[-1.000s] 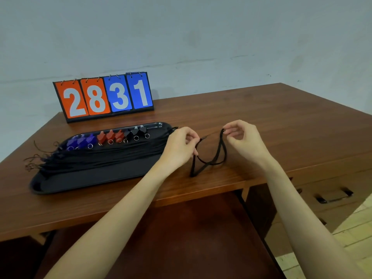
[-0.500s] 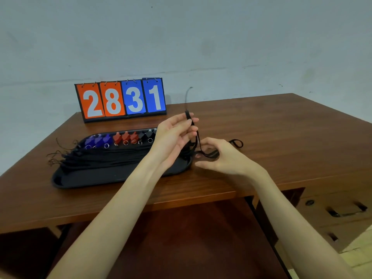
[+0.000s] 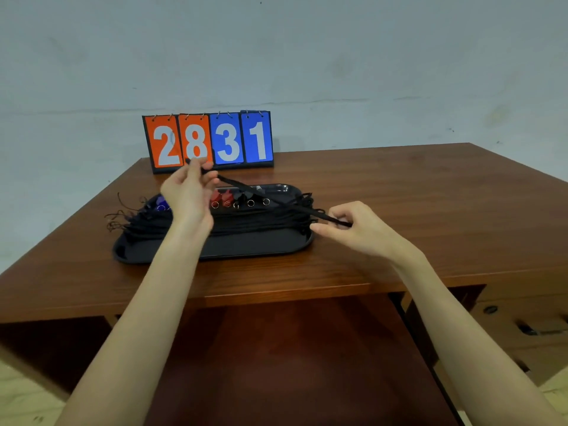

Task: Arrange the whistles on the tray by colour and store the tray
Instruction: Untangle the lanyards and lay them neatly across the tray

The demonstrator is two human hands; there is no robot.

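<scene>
Black lanyard cord (image 3: 270, 198) is stretched taut and slanted across the tray, pinched at both ends. The left hand (image 3: 187, 195), at 10 o'clock from the tray centre, grips the upper end between thumb and fingertips. The right hand (image 3: 353, 226), at 3 o'clock just off the tray's right end, is closed on the lower end.

The black oval tray (image 3: 261, 244) sits on the wooden desk (image 3: 399, 195). Whistles lie in one row along its far edge: blue whistles (image 3: 159, 202) at the left, red whistles (image 3: 221, 198) in the middle, black whistles (image 3: 249, 196) at the right. Their cords are bundled lengthwise along the tray's middle.

Status, judged from this layout: colour grouping looks largely complete. The held cord probably belongs to a whistle still to be placed, though no whistle on it is visible. Storing the tray remains.

Legible writing: a flip scoreboard (image 3: 209, 139) at 12 o'clock behind the tray reads 28 on orange cards and 31 on blue cards. No brand marks are visible.
</scene>
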